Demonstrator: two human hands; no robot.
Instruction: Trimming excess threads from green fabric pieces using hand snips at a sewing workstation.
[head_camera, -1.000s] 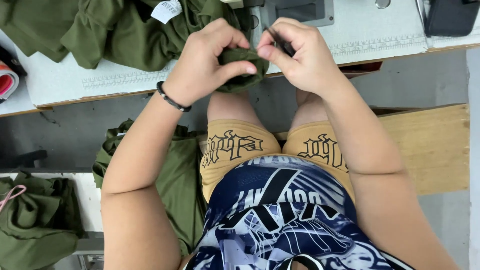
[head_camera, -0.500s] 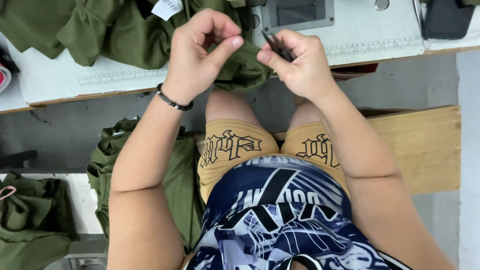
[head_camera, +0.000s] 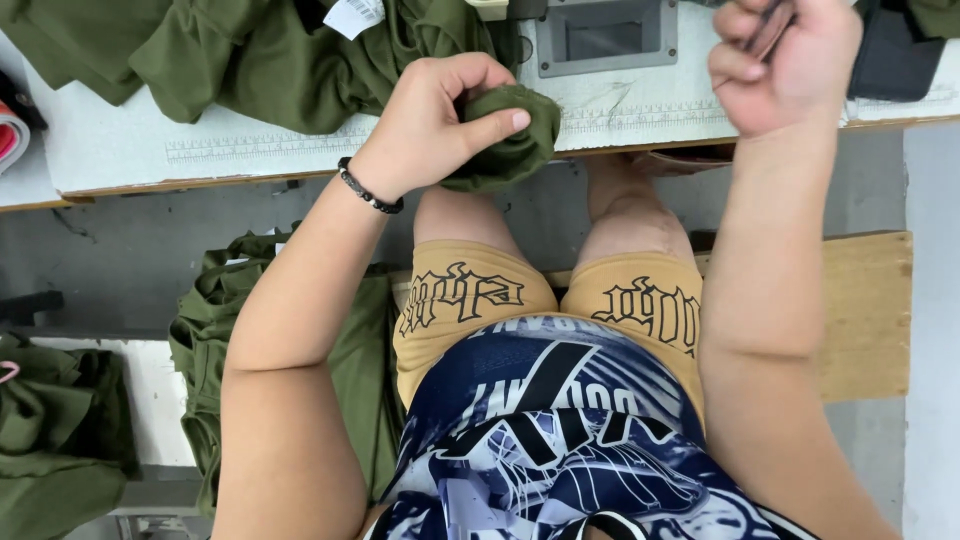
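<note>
Vs 0.5 s ago: hands apart now, right hand lifted up and away to the right, fist closed, thin tool barely showing inside, can't tell what. Left hand grip closed on 1 olive fabric piece, bunched at tabletop edge, long axis approx left-right, loose end pointing right of grip. 3 more olive piles nearby.
</note>
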